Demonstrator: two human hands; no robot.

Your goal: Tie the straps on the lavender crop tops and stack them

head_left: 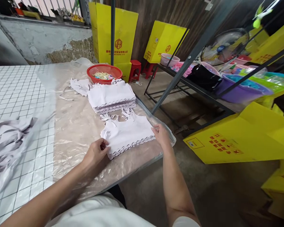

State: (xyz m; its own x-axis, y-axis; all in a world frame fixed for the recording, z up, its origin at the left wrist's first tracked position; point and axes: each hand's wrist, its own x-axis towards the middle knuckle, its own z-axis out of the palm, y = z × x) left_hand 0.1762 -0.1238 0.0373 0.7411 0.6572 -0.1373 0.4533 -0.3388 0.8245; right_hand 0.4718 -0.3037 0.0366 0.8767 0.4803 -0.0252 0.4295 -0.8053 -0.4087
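A small stack of pale lilac tops with scalloped hems and tied straps lies flat in front of me. At its lower left corner, my left hand pinches the cloth edge between thumb and fingers. My right hand grips the right edge near the hem, thumb on top and some fingers hidden. Just beyond sits a thicker stack of folded lilac cloth pieces with wavy edges. A loose lilac piece with a strap spreads out to its left.
A red basket holding stringy bits stands at the table's far end. Clear plastic sheeting covers the table. More lilac cloth lies at left. A metal frame post, yellow boxes and a purple tub are on the right.
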